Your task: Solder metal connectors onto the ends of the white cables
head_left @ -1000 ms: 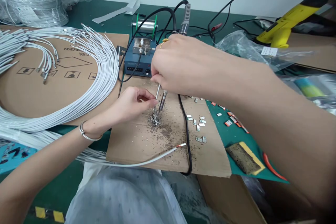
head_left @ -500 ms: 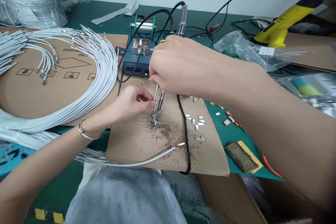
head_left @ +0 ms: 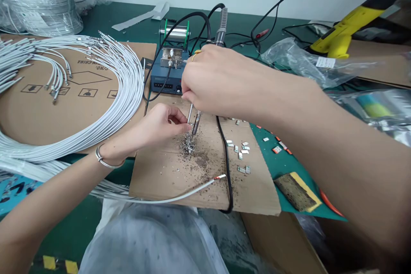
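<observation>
My right hand (head_left: 205, 77) is closed around a soldering iron, whose ribbed grey cable end (head_left: 222, 28) sticks up behind the fist. Below it, the iron's metal tip (head_left: 196, 123) points down, just above a clump of solder scraps (head_left: 189, 144) on the cardboard sheet (head_left: 154, 180). A thin metal tube (head_left: 190, 112) runs down beside the tip. At its lower end my left hand (head_left: 165, 122) is pinched shut, with thumb and finger against the tube. A white cable (head_left: 192, 191) with an orange-and-white end lies in front of the clump.
A blue soldering unit (head_left: 165, 81) with a solder spool (head_left: 176, 33) stands behind. Coiled white cables (head_left: 128, 94) lie left. Small metal connectors (head_left: 240, 150), a black cord (head_left: 227, 171) and a dirty sponge (head_left: 295, 190) lie right. A yellow-black tool (head_left: 346, 30) is farther back.
Almost nothing differs. My right hand and forearm have shifted very slightly; both hands keep the same grip.
</observation>
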A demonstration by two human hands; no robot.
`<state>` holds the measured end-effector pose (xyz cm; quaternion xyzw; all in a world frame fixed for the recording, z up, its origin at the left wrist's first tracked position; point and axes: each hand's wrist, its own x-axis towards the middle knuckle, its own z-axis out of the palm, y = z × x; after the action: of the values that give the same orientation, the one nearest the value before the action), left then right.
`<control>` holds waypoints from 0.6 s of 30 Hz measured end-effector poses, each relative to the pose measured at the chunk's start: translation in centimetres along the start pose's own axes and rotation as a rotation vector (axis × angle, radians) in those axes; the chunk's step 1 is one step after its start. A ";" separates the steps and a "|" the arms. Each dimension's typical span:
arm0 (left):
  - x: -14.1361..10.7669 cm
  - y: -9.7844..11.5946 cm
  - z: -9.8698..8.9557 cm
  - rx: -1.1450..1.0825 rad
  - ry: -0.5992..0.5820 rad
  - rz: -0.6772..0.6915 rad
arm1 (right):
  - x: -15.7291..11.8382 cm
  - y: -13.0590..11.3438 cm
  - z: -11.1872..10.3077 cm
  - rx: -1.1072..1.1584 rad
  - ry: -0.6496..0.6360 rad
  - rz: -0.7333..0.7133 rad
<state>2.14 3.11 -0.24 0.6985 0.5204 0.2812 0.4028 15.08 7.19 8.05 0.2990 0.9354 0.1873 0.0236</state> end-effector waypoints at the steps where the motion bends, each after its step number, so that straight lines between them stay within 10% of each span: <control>1: 0.0 0.0 0.0 -0.005 0.000 -0.007 | 0.0 0.0 0.0 -0.003 0.004 0.001; 18: 0.0 -0.8 0.0 -0.083 -0.055 0.009 | 0.0 0.1 0.1 -0.007 -0.005 -0.015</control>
<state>1.73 3.22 -0.95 0.6911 0.4937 0.2851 0.4443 15.18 7.33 8.01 0.2925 0.9369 0.1894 0.0284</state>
